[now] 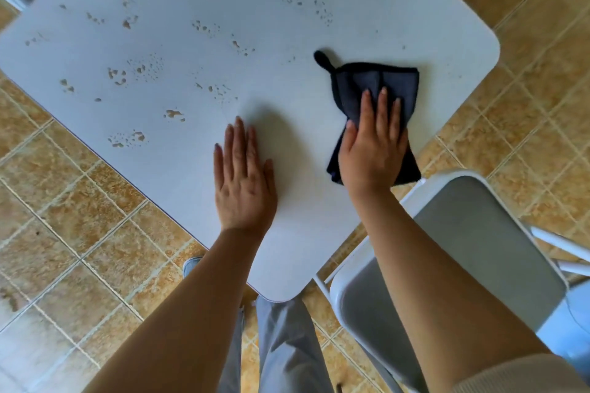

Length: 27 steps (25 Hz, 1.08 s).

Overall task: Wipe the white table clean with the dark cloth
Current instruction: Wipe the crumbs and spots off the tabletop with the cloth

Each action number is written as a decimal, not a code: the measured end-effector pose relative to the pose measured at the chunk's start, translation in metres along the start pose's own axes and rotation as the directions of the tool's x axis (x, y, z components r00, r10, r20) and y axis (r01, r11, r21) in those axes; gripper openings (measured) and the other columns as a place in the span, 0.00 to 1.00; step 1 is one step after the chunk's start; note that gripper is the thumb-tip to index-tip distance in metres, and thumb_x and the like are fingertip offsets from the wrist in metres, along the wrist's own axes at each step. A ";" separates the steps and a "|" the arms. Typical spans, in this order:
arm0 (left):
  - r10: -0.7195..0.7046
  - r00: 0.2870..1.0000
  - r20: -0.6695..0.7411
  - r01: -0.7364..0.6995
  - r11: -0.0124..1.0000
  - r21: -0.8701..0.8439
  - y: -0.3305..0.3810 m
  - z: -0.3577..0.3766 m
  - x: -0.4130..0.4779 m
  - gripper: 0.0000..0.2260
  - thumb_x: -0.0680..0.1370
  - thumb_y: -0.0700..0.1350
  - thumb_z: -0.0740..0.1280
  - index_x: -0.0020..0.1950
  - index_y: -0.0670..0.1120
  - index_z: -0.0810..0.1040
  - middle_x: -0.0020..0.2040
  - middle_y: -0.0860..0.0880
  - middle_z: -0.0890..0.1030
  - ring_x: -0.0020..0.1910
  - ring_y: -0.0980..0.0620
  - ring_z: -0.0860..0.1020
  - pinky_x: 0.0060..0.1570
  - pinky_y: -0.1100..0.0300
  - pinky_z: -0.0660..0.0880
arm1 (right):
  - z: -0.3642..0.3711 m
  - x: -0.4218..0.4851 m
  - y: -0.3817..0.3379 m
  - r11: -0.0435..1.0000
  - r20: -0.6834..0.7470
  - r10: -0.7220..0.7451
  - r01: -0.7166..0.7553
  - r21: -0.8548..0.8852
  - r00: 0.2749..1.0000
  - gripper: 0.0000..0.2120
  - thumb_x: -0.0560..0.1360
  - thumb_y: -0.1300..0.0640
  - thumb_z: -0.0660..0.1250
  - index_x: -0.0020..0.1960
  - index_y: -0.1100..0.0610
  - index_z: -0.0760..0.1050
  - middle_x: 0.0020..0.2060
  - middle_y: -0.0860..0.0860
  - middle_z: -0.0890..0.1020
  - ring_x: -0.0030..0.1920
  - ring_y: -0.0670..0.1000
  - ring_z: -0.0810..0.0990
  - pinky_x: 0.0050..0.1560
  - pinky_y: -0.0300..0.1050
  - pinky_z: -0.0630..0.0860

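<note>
Soft daylight, perhaps mild edge warping.

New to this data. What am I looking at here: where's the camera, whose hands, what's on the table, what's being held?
There is no robot here. A person wears one wide-angle camera on the head, so the single picture looks forward and down over their own arms.

The white table is seen from above, standing on a tiled floor, with a grey chair at the right. Wet spots and droplets are scattered over the far and left parts of the table; the patch near the hands looks clear.

The left hand lies flat and empty on the table. The right hand presses flat on a dark cloth, which lies near the table's right edge, its near end hanging over it. A small loop sticks out at the cloth's far corner.
</note>
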<state>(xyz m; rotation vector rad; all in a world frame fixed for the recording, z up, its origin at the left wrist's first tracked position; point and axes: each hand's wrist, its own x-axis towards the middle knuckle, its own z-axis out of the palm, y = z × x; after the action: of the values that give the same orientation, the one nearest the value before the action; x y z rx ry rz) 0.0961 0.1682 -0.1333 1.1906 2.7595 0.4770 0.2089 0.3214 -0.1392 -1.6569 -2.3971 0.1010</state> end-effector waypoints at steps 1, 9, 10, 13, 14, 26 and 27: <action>0.021 1.000 0.013 -0.021 1.000 -0.015 0.010 0.004 0.009 0.25 0.84 0.49 0.50 0.79 0.40 0.54 0.79 0.43 0.55 0.79 0.47 0.52 0.77 0.50 0.49 | 0.003 0.003 -0.012 1.000 -0.005 -0.013 0.013 0.017 1.000 0.22 0.82 0.49 0.57 0.75 0.54 0.68 0.75 0.55 0.69 0.75 0.59 0.66 0.70 0.59 0.68; -0.001 1.000 0.022 0.001 1.000 0.020 0.027 0.020 0.020 0.26 0.83 0.49 0.52 0.79 0.41 0.54 0.79 0.45 0.56 0.79 0.48 0.52 0.77 0.51 0.48 | -0.018 -0.025 0.046 0.975 0.088 -0.216 0.220 -0.039 0.972 0.22 0.85 0.49 0.53 0.78 0.52 0.62 0.77 0.53 0.65 0.78 0.57 0.62 0.73 0.56 0.66; -0.002 1.000 0.021 0.002 1.000 0.022 0.028 0.020 0.022 0.26 0.83 0.50 0.52 0.79 0.41 0.55 0.79 0.45 0.56 0.79 0.48 0.52 0.77 0.51 0.48 | -0.018 -0.012 0.056 0.984 0.085 -0.164 0.169 -0.056 0.983 0.22 0.85 0.49 0.52 0.78 0.52 0.62 0.77 0.53 0.64 0.78 0.57 0.62 0.73 0.57 0.65; -0.008 1.000 0.029 0.007 0.999 0.035 0.029 0.020 0.023 0.26 0.83 0.50 0.51 0.79 0.41 0.55 0.79 0.45 0.56 0.79 0.48 0.52 0.77 0.52 0.47 | -0.010 0.050 0.064 0.999 0.067 0.018 -0.014 -0.052 0.998 0.24 0.84 0.48 0.51 0.78 0.52 0.62 0.78 0.53 0.64 0.78 0.57 0.60 0.74 0.58 0.63; -0.007 1.000 0.027 0.006 0.999 0.042 0.029 0.020 0.023 0.26 0.83 0.50 0.51 0.79 0.41 0.55 0.79 0.44 0.56 0.78 0.48 0.52 0.77 0.52 0.48 | -0.005 0.071 0.058 0.999 0.070 0.035 -0.032 -0.043 0.997 0.25 0.83 0.47 0.50 0.78 0.52 0.62 0.78 0.53 0.63 0.78 0.57 0.59 0.75 0.59 0.62; -0.002 1.000 -0.006 0.002 0.998 0.064 0.031 0.020 0.025 0.26 0.82 0.49 0.52 0.78 0.40 0.58 0.78 0.43 0.59 0.78 0.47 0.55 0.76 0.49 0.52 | -0.012 0.011 0.043 0.943 0.078 -0.333 0.330 0.048 0.940 0.21 0.84 0.51 0.55 0.76 0.51 0.66 0.76 0.52 0.67 0.77 0.57 0.63 0.72 0.57 0.65; -0.001 1.000 -0.002 0.001 0.998 0.065 0.031 0.020 0.025 0.26 0.82 0.49 0.52 0.78 0.40 0.58 0.78 0.43 0.58 0.78 0.47 0.55 0.77 0.49 0.52 | -0.015 0.012 0.059 0.962 0.077 -0.275 0.274 0.023 0.958 0.22 0.84 0.50 0.55 0.77 0.51 0.66 0.76 0.52 0.66 0.77 0.57 0.63 0.72 0.57 0.65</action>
<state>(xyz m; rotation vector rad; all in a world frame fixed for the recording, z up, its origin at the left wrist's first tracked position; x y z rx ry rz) 0.1043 0.2113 -0.1415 1.2023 2.7977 0.3919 0.2619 0.3528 -0.1334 -1.3210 -2.6533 0.1362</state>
